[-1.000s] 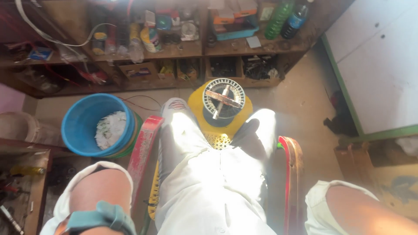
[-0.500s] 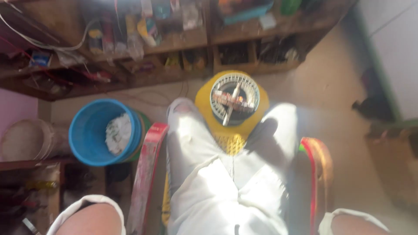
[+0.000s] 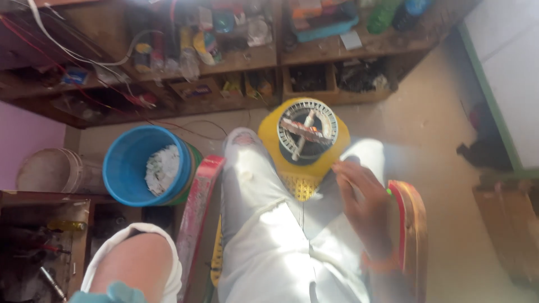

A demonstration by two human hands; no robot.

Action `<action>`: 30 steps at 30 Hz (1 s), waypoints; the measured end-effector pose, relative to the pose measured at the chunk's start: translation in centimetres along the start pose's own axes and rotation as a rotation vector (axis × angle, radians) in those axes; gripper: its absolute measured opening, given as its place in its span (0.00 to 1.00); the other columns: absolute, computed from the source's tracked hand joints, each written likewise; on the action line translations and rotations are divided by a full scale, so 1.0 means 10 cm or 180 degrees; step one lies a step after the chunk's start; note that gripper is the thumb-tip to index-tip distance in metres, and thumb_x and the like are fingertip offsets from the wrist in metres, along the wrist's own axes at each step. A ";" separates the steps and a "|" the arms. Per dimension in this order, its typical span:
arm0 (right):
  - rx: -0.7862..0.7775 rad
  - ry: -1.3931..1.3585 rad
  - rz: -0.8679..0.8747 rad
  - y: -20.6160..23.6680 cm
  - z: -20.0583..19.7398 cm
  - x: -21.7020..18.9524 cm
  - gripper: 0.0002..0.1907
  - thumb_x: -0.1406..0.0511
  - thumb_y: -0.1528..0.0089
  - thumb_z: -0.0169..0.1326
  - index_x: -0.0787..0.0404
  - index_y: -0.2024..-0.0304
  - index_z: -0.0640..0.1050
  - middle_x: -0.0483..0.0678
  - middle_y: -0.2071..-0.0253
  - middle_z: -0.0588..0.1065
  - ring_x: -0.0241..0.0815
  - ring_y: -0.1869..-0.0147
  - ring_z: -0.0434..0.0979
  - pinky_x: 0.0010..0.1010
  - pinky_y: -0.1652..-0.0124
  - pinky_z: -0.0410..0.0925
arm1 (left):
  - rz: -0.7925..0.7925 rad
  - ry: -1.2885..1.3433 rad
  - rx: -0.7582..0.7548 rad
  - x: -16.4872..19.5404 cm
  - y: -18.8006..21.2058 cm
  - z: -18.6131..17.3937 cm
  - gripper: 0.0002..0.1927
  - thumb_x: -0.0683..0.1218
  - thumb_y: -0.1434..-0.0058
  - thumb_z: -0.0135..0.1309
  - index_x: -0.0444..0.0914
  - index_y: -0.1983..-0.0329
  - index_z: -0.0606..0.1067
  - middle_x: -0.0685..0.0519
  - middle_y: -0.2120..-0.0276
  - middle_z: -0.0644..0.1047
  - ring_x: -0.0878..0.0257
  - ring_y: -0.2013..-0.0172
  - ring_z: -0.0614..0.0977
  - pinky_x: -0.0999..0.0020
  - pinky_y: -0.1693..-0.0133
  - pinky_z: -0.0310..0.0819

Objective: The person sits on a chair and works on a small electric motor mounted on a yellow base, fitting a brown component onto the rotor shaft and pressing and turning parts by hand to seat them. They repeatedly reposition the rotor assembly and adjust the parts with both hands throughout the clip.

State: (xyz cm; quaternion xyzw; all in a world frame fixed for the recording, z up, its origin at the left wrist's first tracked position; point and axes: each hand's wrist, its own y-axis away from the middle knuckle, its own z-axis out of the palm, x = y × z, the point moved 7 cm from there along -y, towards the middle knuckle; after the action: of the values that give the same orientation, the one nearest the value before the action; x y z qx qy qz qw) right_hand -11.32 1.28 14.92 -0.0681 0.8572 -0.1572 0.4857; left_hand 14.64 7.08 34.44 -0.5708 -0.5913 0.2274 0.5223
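One hand shows properly here: the right hand (image 3: 362, 205) lies on the person's right thigh, fingers loosely spread and holding nothing, its fingertips just short of the yellow stool (image 3: 303, 163) between the knees. On that stool sits the round motor stator (image 3: 307, 130), a ring of pale slotted laminations with some copper winding and a flat strip laid across its bore. The left hand is not in view (only the left upper arm (image 3: 137, 264) with its white sleeve shows at the bottom edge), so I cannot tell its state. My judgement is that this is a pause between handling steps, the hand resting near the stator but apart from it. A blue bucket (image 3: 147, 165) with white scraps stands on the floor just left of the left knee.
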 end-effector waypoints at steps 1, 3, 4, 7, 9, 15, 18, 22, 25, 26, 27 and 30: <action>0.0010 -0.0143 0.0050 -0.01 0.17 0.18 0.10 0.75 0.36 0.55 0.66 0.52 0.80 0.52 0.50 0.81 0.45 0.45 0.82 0.32 0.45 0.72 | -0.0031 0.0003 0.0054 -0.03 0.03 0.04 0.14 0.35 0.36 0.55 0.37 0.48 0.77 0.51 0.53 0.79 0.63 0.60 0.84 0.71 0.59 0.79; -0.0030 -0.0414 0.0155 0.02 0.50 0.59 0.12 0.75 0.36 0.53 0.66 0.50 0.78 0.53 0.48 0.80 0.45 0.43 0.81 0.32 0.44 0.73 | -0.0018 0.0061 0.0170 -0.06 0.06 0.10 0.14 0.34 0.36 0.55 0.37 0.48 0.77 0.51 0.53 0.79 0.63 0.60 0.84 0.71 0.59 0.80; -0.0099 -0.0565 0.0208 0.05 0.63 0.78 0.13 0.76 0.36 0.52 0.67 0.48 0.77 0.54 0.47 0.79 0.45 0.42 0.81 0.32 0.44 0.73 | -0.0023 0.0055 0.0262 -0.05 0.07 0.11 0.14 0.34 0.36 0.54 0.37 0.48 0.77 0.51 0.53 0.79 0.64 0.60 0.84 0.71 0.59 0.80; 0.0102 -0.0597 0.0420 0.14 0.84 1.25 0.16 0.75 0.35 0.52 0.66 0.45 0.76 0.54 0.45 0.78 0.47 0.40 0.80 0.34 0.42 0.72 | -0.0186 -0.0017 0.0631 -0.02 0.11 0.04 0.14 0.34 0.35 0.54 0.37 0.47 0.77 0.51 0.53 0.79 0.64 0.60 0.84 0.72 0.59 0.80; 0.0232 -0.0296 0.0221 0.12 0.89 1.30 0.17 0.74 0.36 0.54 0.67 0.44 0.76 0.55 0.46 0.78 0.49 0.39 0.79 0.37 0.42 0.70 | -0.0632 -0.0195 0.0912 -0.27 0.28 0.15 0.14 0.33 0.34 0.54 0.37 0.47 0.77 0.51 0.53 0.80 0.65 0.60 0.84 0.72 0.59 0.80; 0.0207 0.0060 -0.0052 -0.08 1.10 1.10 0.14 0.71 0.37 0.56 0.64 0.48 0.77 0.49 0.57 0.81 0.49 0.51 0.82 0.46 0.35 0.56 | -0.2393 -0.1219 0.0143 -1.64 1.36 0.71 0.20 0.30 0.39 0.54 0.40 0.47 0.79 0.53 0.54 0.81 0.62 0.61 0.84 0.70 0.59 0.80; 0.0263 0.0257 -0.0331 -0.05 1.16 1.10 0.09 0.71 0.35 0.56 0.62 0.53 0.78 0.49 0.60 0.81 0.50 0.57 0.83 0.53 0.32 0.55 | -0.2160 -0.1398 -0.0031 -1.92 1.66 0.98 0.27 0.30 0.48 0.53 0.42 0.46 0.77 0.53 0.53 0.79 0.56 0.53 0.82 0.64 0.52 0.79; 0.0092 0.0320 -0.0492 0.06 1.21 1.26 0.09 0.71 0.33 0.52 0.61 0.52 0.79 0.54 0.57 0.80 0.58 0.55 0.80 0.41 0.55 0.72 | -0.2004 -0.1567 -0.0243 -2.12 1.86 1.25 0.28 0.32 0.46 0.55 0.44 0.43 0.77 0.56 0.48 0.79 0.57 0.56 0.79 0.64 0.54 0.77; 0.0021 0.0427 -0.0304 0.09 1.20 1.31 0.09 0.71 0.32 0.52 0.60 0.50 0.79 0.55 0.60 0.79 0.58 0.57 0.81 0.43 0.59 0.71 | -0.1768 -0.1737 -0.0390 -2.22 1.93 1.37 0.31 0.33 0.49 0.55 0.43 0.40 0.76 0.56 0.44 0.78 0.57 0.60 0.77 0.64 0.55 0.76; -0.0014 0.0418 -0.0369 0.09 1.19 1.27 0.11 0.71 0.33 0.51 0.60 0.49 0.79 0.56 0.59 0.79 0.59 0.56 0.80 0.43 0.58 0.72 | -0.1690 -0.1810 -0.0421 -2.25 1.94 1.39 0.32 0.32 0.51 0.54 0.43 0.40 0.77 0.56 0.44 0.79 0.57 0.61 0.77 0.65 0.54 0.76; -0.0047 0.0404 -0.0444 0.09 1.18 1.22 0.12 0.72 0.33 0.50 0.61 0.49 0.79 0.57 0.58 0.78 0.59 0.55 0.80 0.43 0.57 0.72 | -0.1608 -0.1892 -0.0449 -2.29 1.95 1.41 0.33 0.32 0.52 0.54 0.43 0.40 0.77 0.57 0.44 0.79 0.57 0.61 0.77 0.65 0.54 0.76; -0.0276 0.0527 -0.0382 0.05 1.09 1.05 0.10 0.70 0.34 0.54 0.60 0.51 0.80 0.55 0.59 0.80 0.56 0.57 0.80 0.41 0.58 0.72 | -0.1469 -0.2052 -0.0377 -2.37 1.99 1.41 0.28 0.35 0.49 0.58 0.45 0.43 0.77 0.59 0.50 0.81 0.58 0.61 0.77 0.66 0.55 0.77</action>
State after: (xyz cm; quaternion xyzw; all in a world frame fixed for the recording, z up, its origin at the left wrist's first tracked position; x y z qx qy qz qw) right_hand -7.43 -3.28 1.01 -0.1271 0.8948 -0.1538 0.3995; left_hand 6.32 -5.07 3.82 -0.3515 -0.8496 0.2372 0.3136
